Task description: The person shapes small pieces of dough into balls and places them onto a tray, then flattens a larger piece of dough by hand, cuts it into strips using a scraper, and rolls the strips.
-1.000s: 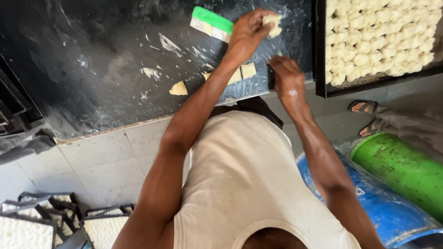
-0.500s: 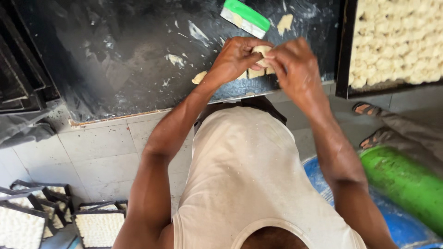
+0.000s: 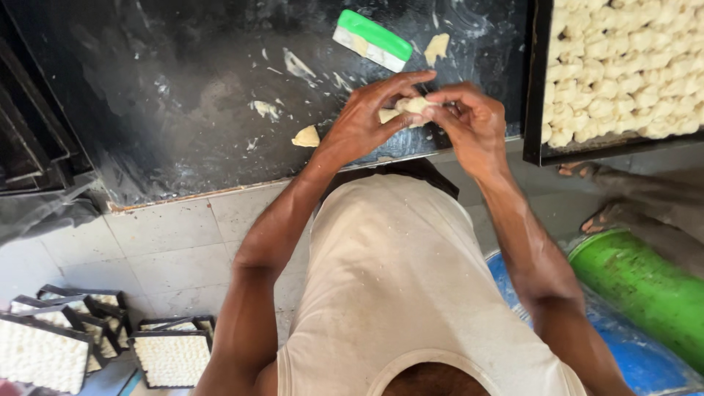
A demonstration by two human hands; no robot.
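Both hands are pinched together on one small pale lump of dough, right over the near edge of the dark, flour-streaked tabletop. The left hand comes in from the left with fingers curled and thumb pressing on the lump; the right hand meets it from the right, fingertips closed on the same piece. So the dough sits dead between the two, its longer side running roughly left to right, neither hand clearly nearer.

Taking that lump as the landmark: just left of it on the tabletop lies a small wedge-shaped scrap of dough. Beyond it, farther from the person, lies a green-and-white plastic scraper, with another flat dough scrap just beside that. Off to the right sits a black metal tray packed with rows of shaped dough pieces. Nothing stands between the hands and the tray.
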